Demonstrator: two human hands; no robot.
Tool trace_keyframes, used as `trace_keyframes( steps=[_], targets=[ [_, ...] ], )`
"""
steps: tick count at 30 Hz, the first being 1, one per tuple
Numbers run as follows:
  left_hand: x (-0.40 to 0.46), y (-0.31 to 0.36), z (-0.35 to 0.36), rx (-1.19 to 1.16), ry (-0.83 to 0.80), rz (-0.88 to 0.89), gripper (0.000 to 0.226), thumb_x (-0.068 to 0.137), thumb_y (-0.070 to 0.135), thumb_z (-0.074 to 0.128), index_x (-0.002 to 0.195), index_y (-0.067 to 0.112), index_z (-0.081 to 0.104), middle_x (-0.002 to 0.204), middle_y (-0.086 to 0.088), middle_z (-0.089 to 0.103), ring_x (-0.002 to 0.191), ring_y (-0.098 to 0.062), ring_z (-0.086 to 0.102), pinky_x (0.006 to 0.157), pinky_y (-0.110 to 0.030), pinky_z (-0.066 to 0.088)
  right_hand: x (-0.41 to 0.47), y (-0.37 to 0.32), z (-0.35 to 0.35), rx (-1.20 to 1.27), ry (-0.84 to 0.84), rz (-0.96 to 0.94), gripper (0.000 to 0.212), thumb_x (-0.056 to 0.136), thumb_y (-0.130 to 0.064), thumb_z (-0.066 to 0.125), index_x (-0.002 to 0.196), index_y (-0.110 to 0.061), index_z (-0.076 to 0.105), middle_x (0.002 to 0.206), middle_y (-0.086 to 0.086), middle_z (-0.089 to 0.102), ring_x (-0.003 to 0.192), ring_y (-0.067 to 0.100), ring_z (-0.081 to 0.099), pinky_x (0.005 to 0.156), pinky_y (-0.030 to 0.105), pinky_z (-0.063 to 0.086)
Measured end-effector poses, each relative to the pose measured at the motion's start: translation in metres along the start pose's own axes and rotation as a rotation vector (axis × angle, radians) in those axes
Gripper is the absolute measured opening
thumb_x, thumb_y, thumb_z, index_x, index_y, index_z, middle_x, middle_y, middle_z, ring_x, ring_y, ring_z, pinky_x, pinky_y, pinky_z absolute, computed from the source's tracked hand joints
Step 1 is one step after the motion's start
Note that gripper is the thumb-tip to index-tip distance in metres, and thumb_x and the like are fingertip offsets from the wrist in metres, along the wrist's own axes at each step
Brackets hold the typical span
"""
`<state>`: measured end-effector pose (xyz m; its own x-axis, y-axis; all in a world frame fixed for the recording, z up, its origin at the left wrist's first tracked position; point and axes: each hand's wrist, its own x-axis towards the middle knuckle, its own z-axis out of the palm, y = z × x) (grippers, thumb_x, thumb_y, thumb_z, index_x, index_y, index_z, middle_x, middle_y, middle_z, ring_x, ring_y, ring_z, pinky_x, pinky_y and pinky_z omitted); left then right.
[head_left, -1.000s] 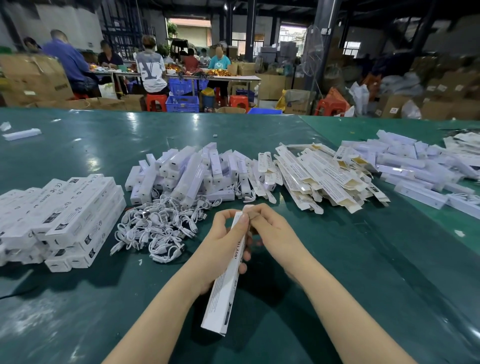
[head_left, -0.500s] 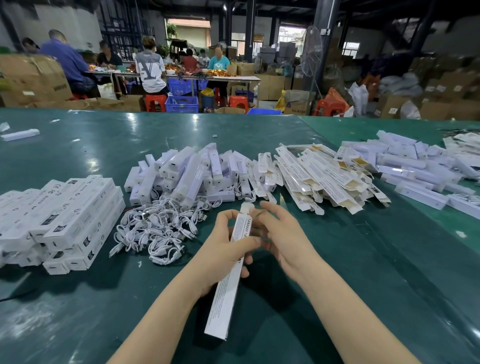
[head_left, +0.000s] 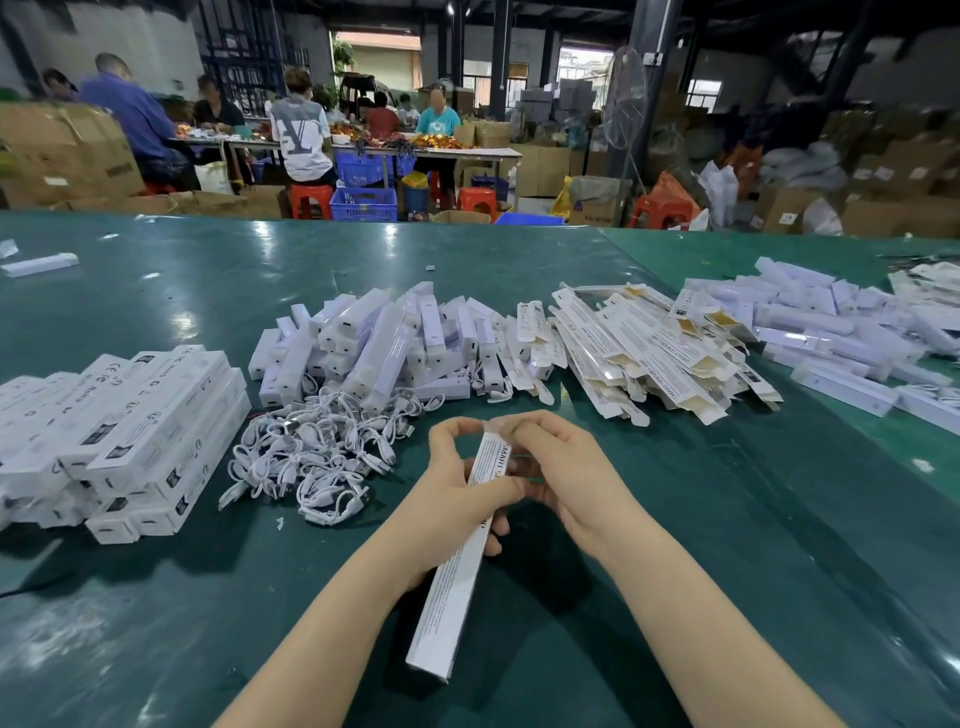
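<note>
While both forearms reach in from the near edge of the green table (head_left: 519, 270), the left hand (head_left: 457, 499) wraps around the upper part of a long white carton (head_left: 457, 577), thumb across its printed face and fingers curled behind. The carton slants from its top end between the two hands down to its free end, which points toward the near edge. The right hand (head_left: 566, 478) curls over the top end, fingertips pinching the flap there. Just left lie a tangle of white cables (head_left: 311, 457) and stacked white boxes (head_left: 130, 431); flat unfolded cartons (head_left: 649, 358) lie beyond.
</note>
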<state>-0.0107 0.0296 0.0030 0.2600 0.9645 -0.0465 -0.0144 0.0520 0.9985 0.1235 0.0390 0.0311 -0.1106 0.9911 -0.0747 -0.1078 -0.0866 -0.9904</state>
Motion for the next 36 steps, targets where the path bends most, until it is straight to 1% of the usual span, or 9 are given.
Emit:
trace_keyframes(
  steps=[3, 10, 12, 15, 19, 21, 25, 31, 36],
  targets=[
    [0.000, -0.002, 0.000, 0.011, -0.002, 0.018, 0.068, 0.086, 0.005, 0.067, 0.130, 0.036, 0.025, 0.072, 0.002, 0.063, 0.050, -0.015, 0.057, 0.045, -0.025, 0.049, -0.001, -0.002, -0.001, 0.072, -0.030, 0.080, 0.016, 0.092, -0.011, 0.054, 0.093, -0.014, 0.070, 0.074, 0.001, 0.069, 0.068, 0.012, 0.060, 0.055, 0.023, 0.050],
    [-0.001, -0.002, 0.000, 0.038, -0.048, 0.035, 0.071, 0.085, 0.012, 0.072, 0.133, 0.041, 0.028, 0.078, 0.006, 0.065, 0.057, -0.014, 0.061, 0.049, -0.026, 0.051, 0.001, -0.003, -0.004, 0.180, 0.035, 0.173, 0.023, 0.092, -0.015, 0.052, 0.081, -0.016, 0.072, 0.070, 0.003, 0.070, 0.066, 0.015, 0.062, 0.056, 0.029, 0.051],
    [-0.002, 0.000, -0.001, 0.045, -0.046, 0.024, 0.070, 0.082, 0.017, 0.072, 0.133, 0.041, 0.031, 0.083, 0.005, 0.067, 0.057, -0.014, 0.061, 0.049, -0.027, 0.051, 0.001, -0.002, -0.005, 0.077, 0.030, 0.120, 0.024, 0.091, -0.015, 0.050, 0.082, -0.018, 0.071, 0.071, 0.001, 0.071, 0.070, 0.012, 0.062, 0.057, 0.028, 0.051],
    [-0.002, 0.002, -0.001, 0.029, -0.029, 0.015, 0.061, 0.083, 0.019, 0.071, 0.129, 0.039, 0.037, 0.097, -0.006, 0.064, 0.058, -0.015, 0.062, 0.049, -0.026, 0.051, 0.000, -0.002, -0.002, -0.085, 0.026, 0.007, 0.025, 0.091, -0.015, 0.047, 0.081, -0.020, 0.070, 0.073, -0.002, 0.072, 0.065, 0.005, 0.062, 0.054, 0.023, 0.050],
    [-0.003, 0.005, -0.001, 0.037, -0.026, 0.009, 0.053, 0.074, 0.031, 0.072, 0.116, 0.041, 0.040, 0.082, -0.008, 0.064, 0.058, -0.018, 0.060, 0.050, -0.028, 0.051, 0.000, 0.000, 0.002, -0.154, 0.048, -0.065, 0.015, 0.092, -0.018, 0.055, 0.079, -0.015, 0.063, 0.069, -0.002, 0.066, 0.055, 0.006, 0.057, 0.047, 0.018, 0.045],
    [-0.004, 0.004, 0.000, 0.045, -0.037, 0.008, 0.052, 0.079, 0.025, 0.074, 0.115, 0.038, 0.039, 0.082, -0.006, 0.064, 0.055, -0.016, 0.059, 0.049, -0.026, 0.050, 0.001, -0.001, 0.002, -0.091, 0.067, -0.015, 0.014, 0.091, -0.015, 0.057, 0.077, -0.015, 0.060, 0.067, -0.001, 0.065, 0.056, 0.006, 0.057, 0.046, 0.019, 0.045],
    [-0.005, 0.005, 0.003, 0.073, -0.065, 0.012, 0.049, 0.088, 0.010, 0.067, 0.118, 0.035, 0.037, 0.093, -0.007, 0.063, 0.056, -0.014, 0.059, 0.049, -0.026, 0.051, 0.000, -0.004, -0.002, 0.041, 0.029, 0.125, 0.016, 0.088, -0.011, 0.051, 0.085, -0.012, 0.067, 0.068, 0.004, 0.067, 0.066, 0.014, 0.060, 0.049, 0.024, 0.048],
    [-0.005, 0.007, 0.003, 0.086, -0.046, 0.000, 0.055, 0.087, 0.012, 0.069, 0.121, 0.039, 0.034, 0.099, -0.011, 0.065, 0.056, -0.015, 0.060, 0.049, -0.028, 0.051, 0.002, 0.001, 0.001, -0.130, 0.092, -0.003, 0.022, 0.090, -0.010, 0.049, 0.078, -0.014, 0.068, 0.060, -0.006, 0.067, 0.054, 0.002, 0.060, 0.047, 0.022, 0.048],
    [-0.006, 0.007, 0.004, 0.102, -0.052, 0.013, 0.040, 0.090, 0.013, 0.067, 0.098, 0.037, 0.036, 0.094, -0.010, 0.063, 0.053, -0.017, 0.059, 0.047, -0.027, 0.050, 0.005, 0.007, 0.001, -0.253, 0.154, -0.118, 0.025, 0.088, -0.015, 0.053, 0.067, -0.021, 0.066, 0.069, -0.008, 0.068, 0.072, 0.012, 0.062, 0.062, 0.032, 0.050]
  ],
)
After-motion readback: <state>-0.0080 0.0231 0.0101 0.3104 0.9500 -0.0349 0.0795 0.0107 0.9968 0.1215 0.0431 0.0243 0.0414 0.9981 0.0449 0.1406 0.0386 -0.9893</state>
